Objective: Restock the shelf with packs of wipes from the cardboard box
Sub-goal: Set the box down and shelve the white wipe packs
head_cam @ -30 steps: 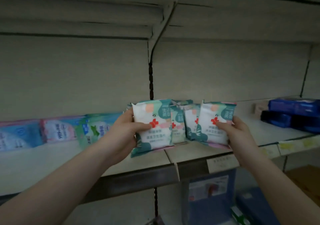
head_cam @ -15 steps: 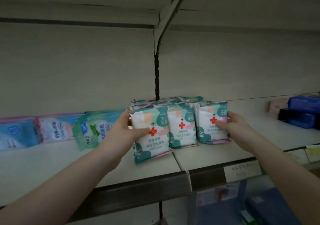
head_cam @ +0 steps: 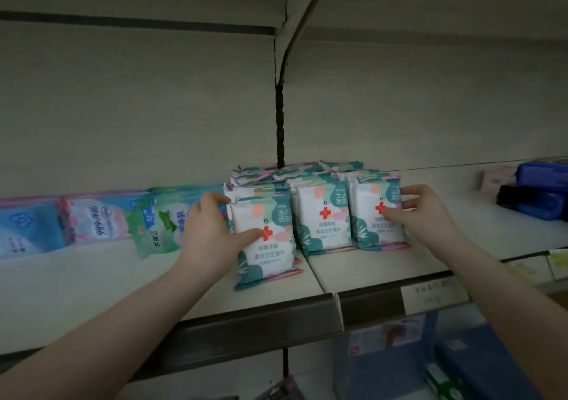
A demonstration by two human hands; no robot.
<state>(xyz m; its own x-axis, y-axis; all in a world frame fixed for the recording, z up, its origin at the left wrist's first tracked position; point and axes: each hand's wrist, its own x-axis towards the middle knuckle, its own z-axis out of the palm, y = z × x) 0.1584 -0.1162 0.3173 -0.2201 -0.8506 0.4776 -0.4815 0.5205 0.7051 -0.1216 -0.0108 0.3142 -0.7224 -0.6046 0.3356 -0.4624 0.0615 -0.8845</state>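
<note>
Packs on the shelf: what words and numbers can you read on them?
"生活英雄": nearest wipes pack.
"清洁卫生湿巾": same pack.
"999": pink pack.
"10": green pack.
Right wipes pack: right hand partly covers its print.
Shelf label: too blurred.

shelf [head_cam: 368,273] | wipes packs [head_cam: 325,215] upright, centre | pastel packs [head_cam: 92,221] left | blue packs [head_cam: 531,203] right

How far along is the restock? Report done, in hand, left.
Done: three rows of wipes packs stand on the shelf. In hand: the left hand grips the left front pack, which sits forward of the other rows; the right hand pinches the right front pack. Left: align that pack and let go. The cardboard box is out of view, so remaining stock is unknown.
</note>
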